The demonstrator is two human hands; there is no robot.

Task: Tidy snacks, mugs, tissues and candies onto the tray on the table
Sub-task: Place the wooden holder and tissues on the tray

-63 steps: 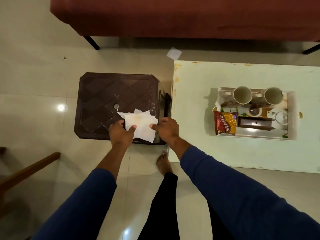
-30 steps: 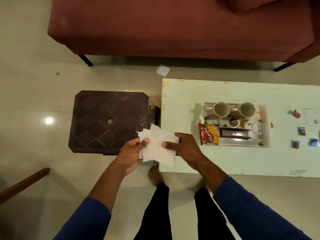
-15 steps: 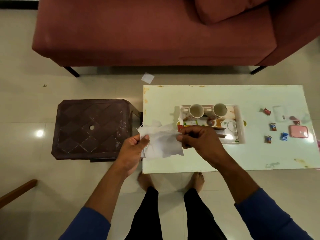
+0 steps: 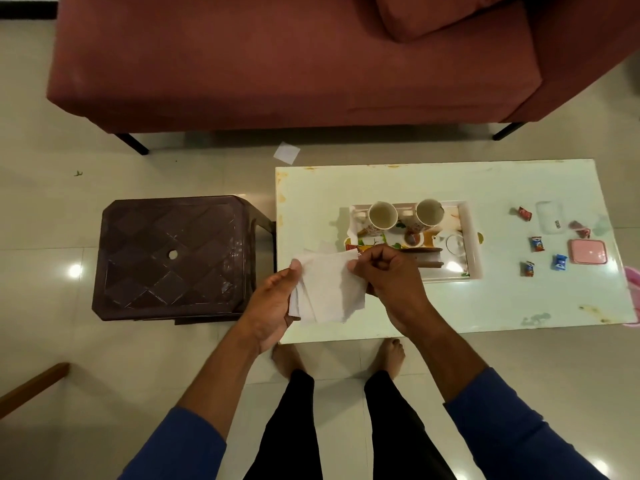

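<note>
A bunch of white tissues (image 4: pixel 329 292) hangs between both my hands over the near left corner of the pale table (image 4: pixel 485 306). My left hand (image 4: pixel 273 306) grips their left edge, my right hand (image 4: pixel 388 275) pinches the top right edge. Behind my right hand stands the white tray (image 4: pixel 472 244) with two mugs (image 4: pixel 382 216) (image 4: pixel 429 213), a brown tissue holder (image 4: pixel 431 263) and a snack packet mostly hidden by my hand. Several wrapped candies (image 4: pixel 536 244) lie loose on the table right of the tray.
A dark brown plastic stool (image 4: pixel 173 258) stands left of the table. A red sofa (image 4: pixel 294 60) runs along the back. One white tissue (image 4: pixel 286 153) lies on the floor by the sofa. A pink box (image 4: pixel 588 251) and a clear lid (image 4: pixel 550 216) sit near the candies.
I lifted the tissues off the stool and carried them right to the table's near left corner. My view turned right, bringing the whole table and candies into sight.
</note>
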